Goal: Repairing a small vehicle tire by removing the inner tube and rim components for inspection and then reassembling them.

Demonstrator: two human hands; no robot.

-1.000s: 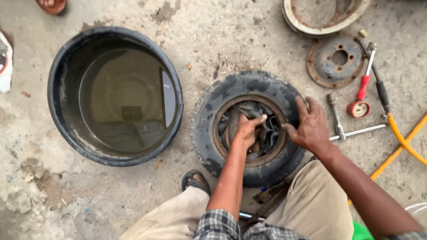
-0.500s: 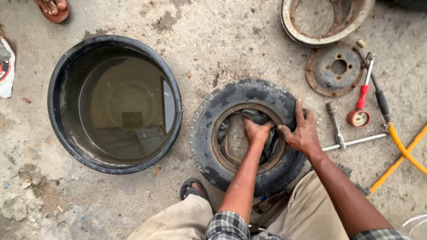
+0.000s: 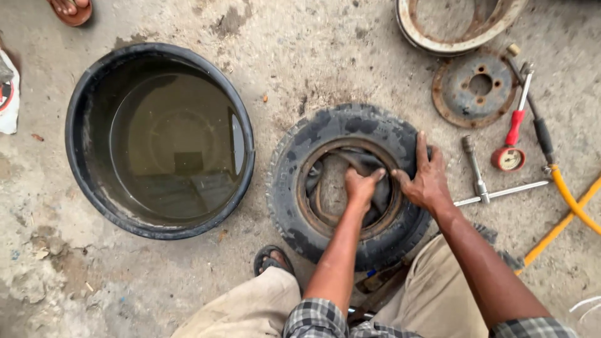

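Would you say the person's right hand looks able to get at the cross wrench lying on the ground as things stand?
Probably yes. The right hand rests on the tyre, and the cross wrench lies just beside it on the bare concrete, with nothing between them.

My tyre (image 3: 350,188) lies flat on the concrete floor, right in front of my knees. It is small, black and dusty, with chunky worn tread blocks around its outer edge and a rusty brown ring lining its inner opening. The inner tube (image 3: 375,200) sits inside that opening, dark grey, limp and crumpled into folds, bunched mostly toward the right side, with one strip curving along the top. Bare concrete shows through the left part of the hole.
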